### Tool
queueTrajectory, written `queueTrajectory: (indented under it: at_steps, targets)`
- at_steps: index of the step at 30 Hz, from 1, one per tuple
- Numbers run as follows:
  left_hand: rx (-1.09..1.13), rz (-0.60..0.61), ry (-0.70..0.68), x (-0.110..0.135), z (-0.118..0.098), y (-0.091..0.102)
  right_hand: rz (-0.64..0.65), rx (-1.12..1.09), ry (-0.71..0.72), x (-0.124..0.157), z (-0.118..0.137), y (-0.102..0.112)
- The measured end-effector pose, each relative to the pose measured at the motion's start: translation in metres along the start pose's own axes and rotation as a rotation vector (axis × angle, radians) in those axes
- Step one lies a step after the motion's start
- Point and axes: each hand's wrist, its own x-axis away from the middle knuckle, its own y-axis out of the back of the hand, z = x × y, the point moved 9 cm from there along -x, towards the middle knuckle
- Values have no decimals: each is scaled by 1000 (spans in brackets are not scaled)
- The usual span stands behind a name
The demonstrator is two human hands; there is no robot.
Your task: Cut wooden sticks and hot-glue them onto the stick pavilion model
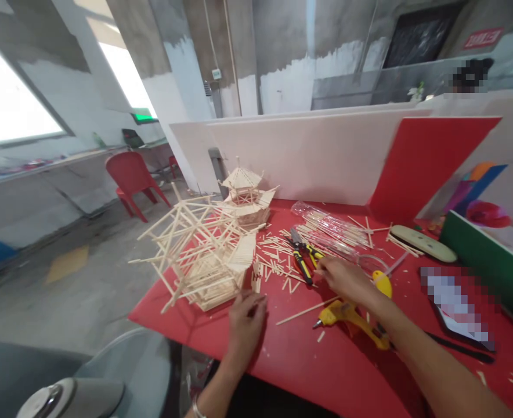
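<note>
My left hand rests on the red tabletop at the front corner of a pavilion-like model of thin wooden sticks. Its fingers are loosely curled and apart, with nothing visible in them. My right hand has its fingers closed at the yellow-and-black handle of the pliers, which lie with their jaws pointing away. Its fingertips are partly hidden. Below my right forearm lies a yellow glue gun, with a single long stick near its nozzle. Many short cut sticks are scattered around the pliers.
A smaller roofed stick model stands behind. Plastic-wrapped sticks lie near a white partition. At right are a phone, an oblong pale-green case and a green board. A bottle stands lower left; a person sits beyond the partition.
</note>
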Motion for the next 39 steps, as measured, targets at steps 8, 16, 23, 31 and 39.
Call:
queueTrajectory:
  at_steps: [8,16,23,31,39]
  targets:
    - [901,143,727,35,-22,-9,-526,-201,254,75,148,20]
    - [1043,17,802,29,-3,26,-512,-176,393,73,201,9]
    - [1024,-49,831,11,-9,33,-565,-60,-36,89,99,9]
    - [1092,-181,943,5,-1,33,-96,115,-534,128,-97,-78]
    - [1134,-243,993,6,-4,31,22,3,-510,117,-119,-100]
